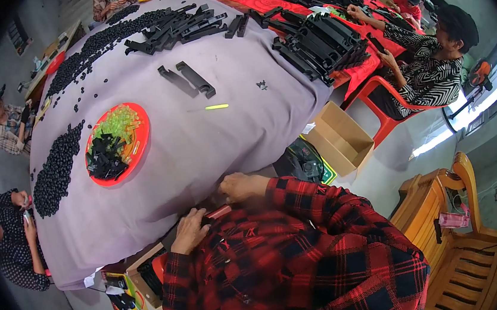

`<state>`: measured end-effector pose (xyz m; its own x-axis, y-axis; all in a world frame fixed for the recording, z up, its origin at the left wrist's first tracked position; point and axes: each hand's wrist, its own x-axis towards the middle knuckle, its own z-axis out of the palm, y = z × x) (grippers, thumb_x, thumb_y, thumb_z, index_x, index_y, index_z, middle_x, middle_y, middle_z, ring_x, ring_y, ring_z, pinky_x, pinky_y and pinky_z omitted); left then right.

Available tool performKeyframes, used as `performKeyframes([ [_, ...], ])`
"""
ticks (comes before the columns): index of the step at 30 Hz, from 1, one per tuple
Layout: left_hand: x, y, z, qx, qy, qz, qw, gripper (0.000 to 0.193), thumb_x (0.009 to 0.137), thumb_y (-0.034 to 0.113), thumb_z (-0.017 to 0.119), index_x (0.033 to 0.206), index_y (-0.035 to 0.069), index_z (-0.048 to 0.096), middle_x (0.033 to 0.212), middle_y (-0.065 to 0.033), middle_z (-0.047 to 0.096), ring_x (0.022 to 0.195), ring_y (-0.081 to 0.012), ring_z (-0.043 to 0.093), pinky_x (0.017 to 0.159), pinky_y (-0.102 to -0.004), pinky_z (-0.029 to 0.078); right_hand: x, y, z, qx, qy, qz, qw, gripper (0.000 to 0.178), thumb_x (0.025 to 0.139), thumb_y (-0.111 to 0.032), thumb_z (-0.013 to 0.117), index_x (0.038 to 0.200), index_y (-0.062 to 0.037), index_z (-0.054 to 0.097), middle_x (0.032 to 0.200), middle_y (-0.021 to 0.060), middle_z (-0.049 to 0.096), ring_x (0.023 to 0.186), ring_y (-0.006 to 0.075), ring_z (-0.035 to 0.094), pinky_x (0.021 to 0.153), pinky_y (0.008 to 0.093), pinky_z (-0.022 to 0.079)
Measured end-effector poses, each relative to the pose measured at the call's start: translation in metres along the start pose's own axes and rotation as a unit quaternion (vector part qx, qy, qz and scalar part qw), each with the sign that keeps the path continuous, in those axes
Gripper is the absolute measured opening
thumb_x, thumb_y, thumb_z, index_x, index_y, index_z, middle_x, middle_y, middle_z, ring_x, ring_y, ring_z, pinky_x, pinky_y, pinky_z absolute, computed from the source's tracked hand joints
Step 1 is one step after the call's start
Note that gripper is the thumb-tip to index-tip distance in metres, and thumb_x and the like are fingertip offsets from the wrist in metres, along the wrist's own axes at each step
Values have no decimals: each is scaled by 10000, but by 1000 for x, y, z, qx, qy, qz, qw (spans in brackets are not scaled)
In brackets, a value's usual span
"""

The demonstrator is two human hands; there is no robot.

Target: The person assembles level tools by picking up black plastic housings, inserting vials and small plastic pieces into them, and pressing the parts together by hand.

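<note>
My left hand (pixel 189 232) is low by the table's near edge, its fingers bent over a dark bar-shaped piece (pixel 207 220) that is mostly hidden. To its right, against the hanging cloth, my right hand (pixel 242 186) is curled closed; whatever it may hold is hidden. On the mauve cloth ahead sits a red plate (pixel 147 142) with yellow-green clear bits (pixel 120 122) and small black pieces (pixel 107 156). Two long black plastic parts (pixel 196 79) lie beyond, with a yellow stick-like tool (pixel 217 106) nearer me.
Small black pieces (pixel 61 167) are heaped along the left. Black parts (pixel 321 43) are stacked at the far right. An open cardboard box (pixel 339 137) stands right of the table, near a red chair (pixel 378 106) and a wooden bench (pixel 461 248). Several people sit around.
</note>
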<state>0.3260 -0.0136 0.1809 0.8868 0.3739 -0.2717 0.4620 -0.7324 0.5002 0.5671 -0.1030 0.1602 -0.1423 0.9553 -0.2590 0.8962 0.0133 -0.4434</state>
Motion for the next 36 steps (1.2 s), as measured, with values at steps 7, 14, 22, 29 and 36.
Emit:
performKeyframes([
  [7, 2, -5, 4, 4, -12, -3, 1000, 528, 861, 174, 717, 1334, 19, 540, 1301, -237, 576, 1204, -425, 558, 1008, -467, 461, 5, 4, 7, -4, 12, -15, 1000, 299, 775, -255, 752, 1002, -61, 755, 980, 193, 729, 1000, 359, 698, 857, 464, 560],
  [14, 2, -7, 6, 7, 19, 32, 999, 514, 844, 153, 726, 1306, 13, 549, 1227, -220, 588, 1119, -426, 587, 945, -476, 485, 2, 5, 6, -1, 20, -14, 1000, 289, 778, -249, 749, 996, -59, 753, 966, 192, 731, 974, 357, 704, 837, 459, 565],
  [22, 3, -9, 8, 11, 6, 16, 1000, 512, 860, 171, 709, 1319, 14, 544, 1243, -221, 585, 1147, -429, 578, 971, -474, 479, 6, 3, 6, -16, -3, 4, 1000, 299, 782, -271, 750, 982, -48, 750, 983, 195, 729, 988, 358, 702, 842, 455, 566],
  [29, 1, -4, 5, 12, 7, 13, 1000, 517, 874, 180, 702, 1337, 22, 534, 1267, -227, 578, 1188, -420, 560, 1007, -474, 460, 4, 4, 5, -18, 4, -5, 1000, 310, 782, -275, 746, 996, -52, 748, 994, 197, 726, 998, 359, 699, 843, 459, 564],
  [36, 0, -7, 8, 8, 22, 30, 999, 513, 850, 165, 722, 1313, 22, 551, 1241, -226, 582, 1147, -431, 572, 970, -481, 470, 5, 2, 3, -20, -12, -4, 1000, 319, 772, -271, 750, 998, -45, 744, 980, 197, 726, 999, 362, 697, 848, 456, 562],
])
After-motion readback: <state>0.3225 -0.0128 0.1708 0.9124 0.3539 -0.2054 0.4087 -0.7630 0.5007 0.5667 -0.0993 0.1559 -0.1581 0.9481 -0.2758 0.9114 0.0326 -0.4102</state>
